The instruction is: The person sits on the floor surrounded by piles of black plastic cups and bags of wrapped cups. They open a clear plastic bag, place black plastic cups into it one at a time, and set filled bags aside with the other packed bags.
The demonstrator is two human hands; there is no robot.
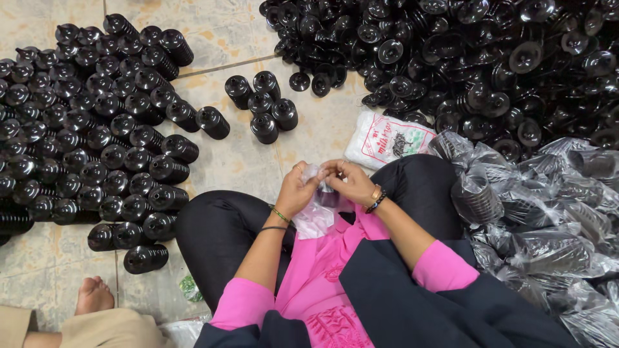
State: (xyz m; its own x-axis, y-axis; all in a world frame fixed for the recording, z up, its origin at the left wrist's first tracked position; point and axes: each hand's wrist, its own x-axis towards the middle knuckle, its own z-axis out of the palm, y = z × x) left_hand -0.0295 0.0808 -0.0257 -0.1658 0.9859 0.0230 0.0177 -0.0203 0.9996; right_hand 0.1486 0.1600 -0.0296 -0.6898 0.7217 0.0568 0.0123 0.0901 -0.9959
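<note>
Both hands are meeting over the lap: the left hand [296,190] and the right hand [351,180] are pinching the mouth of a small clear plastic bag [314,216] between their fingertips, so close together that the fingers are almost touching. The bag is hanging down from that pinch, drooping onto the pink tunic [322,270] just below the wrists. Something dark is showing inside it, too hidden by the fingers to make out.

Just beyond the hands, a patch of bare tiled floor [309,129] is lying open, the only free ground within reach. A white printed packet [387,138] is resting on it, just ahead and to the right of the right hand. A small cluster of black ribbed parts [261,106] is standing ahead of the left hand.

Further left, rows of stacked black parts [90,122] are crowding the floor up to the knee. Ahead and to the right, a loose heap of black parts [464,58] is closing off that edge. Right of the right forearm, a pile of bagged parts [541,219] is pressing against the thigh. Behind the left elbow, another person's bare foot [93,295] is resting on the tiles.
</note>
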